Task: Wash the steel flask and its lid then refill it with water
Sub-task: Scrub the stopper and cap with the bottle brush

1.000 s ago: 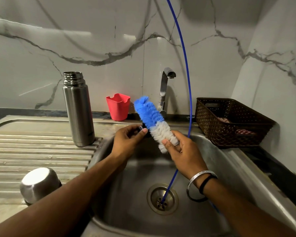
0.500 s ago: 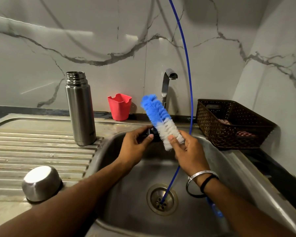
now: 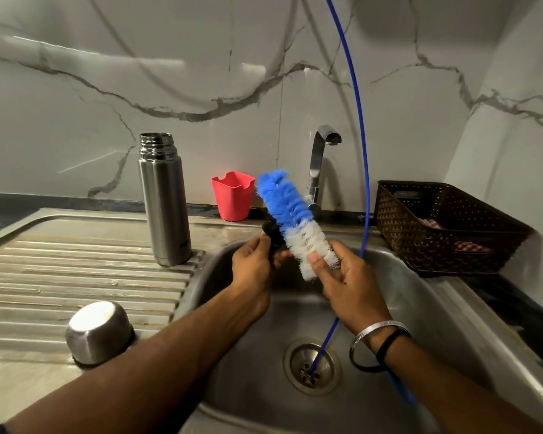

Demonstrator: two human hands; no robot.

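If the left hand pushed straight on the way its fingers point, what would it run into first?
The left hand points up and right toward the brush. It already grips a small black piece, so the bottle brush bristles come first, probably; the tap stands farther back. Depth is unclear.

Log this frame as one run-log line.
left hand: grips small black stopper | right hand: holds blue-and-white bottle brush over steel sink | open steel flask: upright on drainboard | tap: off
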